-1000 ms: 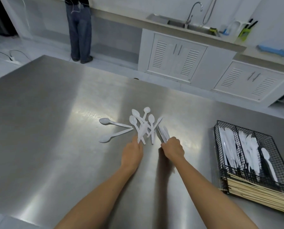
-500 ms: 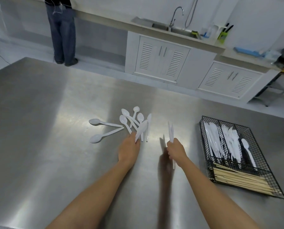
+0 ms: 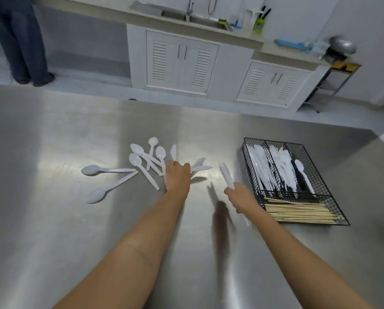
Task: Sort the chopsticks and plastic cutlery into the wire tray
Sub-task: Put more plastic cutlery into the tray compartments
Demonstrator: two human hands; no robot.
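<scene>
Several white plastic spoons (image 3: 142, 161) lie scattered on the steel table (image 3: 52, 219), with one plastic knife (image 3: 173, 151) among them. My left hand (image 3: 177, 176) is closed on white knives (image 3: 201, 167) that point right, just above the table. My right hand (image 3: 240, 196) grips a bundle of white plastic knives (image 3: 226, 176), blades up, a short way left of the black wire tray (image 3: 244, 150). The tray holds knives (image 3: 261, 168), forks (image 3: 281, 163), one spoon (image 3: 302, 175) and wooden chopsticks (image 3: 302, 211) in separate compartments.
A person in jeans (image 3: 19, 41) stands at the far left by the counter. White cabinets (image 3: 182, 63) and a sink (image 3: 195, 17) run along the back wall. A metal rack (image 3: 334, 83) stands at the far right.
My right hand lifted its bundle of knives off the table and moved right toward the tray. My left hand picked up knives from the pile. The camera turned right.
</scene>
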